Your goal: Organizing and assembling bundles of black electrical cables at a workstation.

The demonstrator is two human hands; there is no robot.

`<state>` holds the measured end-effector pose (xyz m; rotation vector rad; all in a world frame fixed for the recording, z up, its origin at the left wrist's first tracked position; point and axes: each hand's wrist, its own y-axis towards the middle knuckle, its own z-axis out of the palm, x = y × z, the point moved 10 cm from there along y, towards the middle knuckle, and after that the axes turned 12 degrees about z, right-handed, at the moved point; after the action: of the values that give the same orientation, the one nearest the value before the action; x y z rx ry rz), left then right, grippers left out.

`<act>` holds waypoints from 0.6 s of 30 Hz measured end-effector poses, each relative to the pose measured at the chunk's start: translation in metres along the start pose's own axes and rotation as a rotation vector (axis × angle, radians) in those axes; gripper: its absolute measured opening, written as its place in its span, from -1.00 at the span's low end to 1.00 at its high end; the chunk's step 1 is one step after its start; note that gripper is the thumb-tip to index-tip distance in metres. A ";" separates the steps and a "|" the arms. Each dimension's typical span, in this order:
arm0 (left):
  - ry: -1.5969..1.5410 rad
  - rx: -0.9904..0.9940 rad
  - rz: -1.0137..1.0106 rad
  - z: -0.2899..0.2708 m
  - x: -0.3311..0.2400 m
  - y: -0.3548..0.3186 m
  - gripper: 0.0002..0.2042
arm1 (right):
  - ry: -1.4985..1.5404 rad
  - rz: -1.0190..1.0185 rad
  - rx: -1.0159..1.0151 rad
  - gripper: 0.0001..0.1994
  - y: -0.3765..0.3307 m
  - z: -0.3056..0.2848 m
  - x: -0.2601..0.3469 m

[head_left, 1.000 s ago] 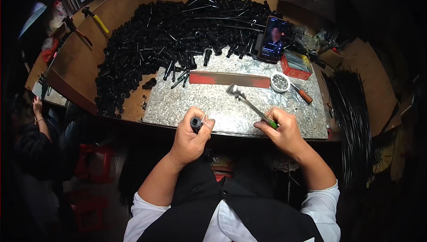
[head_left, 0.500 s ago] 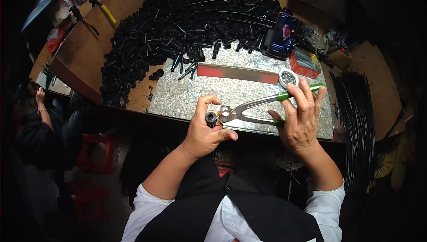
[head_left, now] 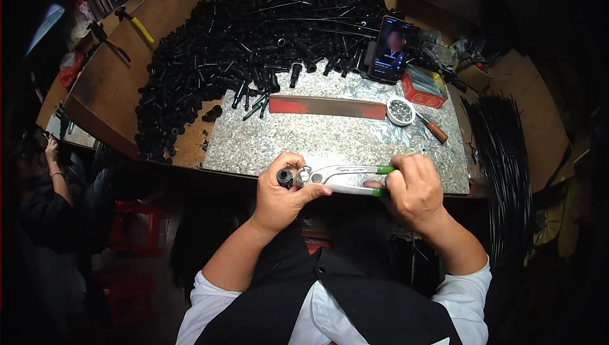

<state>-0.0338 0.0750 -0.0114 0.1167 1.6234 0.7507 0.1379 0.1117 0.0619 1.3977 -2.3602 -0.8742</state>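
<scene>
My left hand [head_left: 276,202] grips a black cylindrical part [head_left: 285,178] with a round hole in its end, held upright at the table's near edge. My right hand [head_left: 415,191] is wrapped round the green handles of the pincers [head_left: 346,179], which are squeezed close together. The pincers' jaws meet the right side of the black part, between my left thumb and forefinger. What lies between the jaws is too small to make out.
A large heap of black cylindrical parts [head_left: 222,53] fills the back and left. A red-brown bar [head_left: 327,107], a white tub of small metal pieces [head_left: 401,111], a screwdriver [head_left: 436,130], a phone [head_left: 389,50] and a red box [head_left: 424,88] lie around. Black rods [head_left: 507,174] stand right.
My right hand has closed the pincers' spread handles. Both hands have shifted slightly left and nearer to me. The screwdriver now shows beside the tub.
</scene>
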 end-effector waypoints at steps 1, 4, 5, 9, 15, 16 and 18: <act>-0.003 0.004 -0.001 -0.002 -0.001 0.000 -0.60 | -0.003 0.004 0.001 -0.70 -0.005 0.001 -0.001; -0.129 0.120 -0.131 0.004 0.009 -0.009 -0.43 | 0.388 0.139 0.388 -0.73 -0.025 0.028 -0.003; -0.128 0.119 -0.134 0.002 0.009 -0.010 -0.43 | 0.556 0.219 0.535 -0.74 -0.031 0.037 0.000; -0.184 0.318 -0.147 0.017 0.008 -0.018 -0.42 | 1.490 0.843 1.483 -0.74 -0.095 0.074 0.037; -0.070 0.206 -0.172 0.002 0.014 -0.018 -0.45 | 0.978 0.437 0.770 -0.48 -0.055 0.049 0.020; -0.081 0.149 -0.194 -0.003 0.016 -0.017 -0.45 | 0.774 0.300 0.562 -0.48 -0.048 0.040 0.018; -0.031 0.128 -0.170 -0.008 0.014 -0.014 -0.36 | 0.429 0.124 0.227 -0.59 -0.034 0.020 0.015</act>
<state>-0.0394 0.0683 -0.0307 0.0802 1.6288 0.5126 0.1448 0.0941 0.0241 1.3389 -2.2246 -0.2435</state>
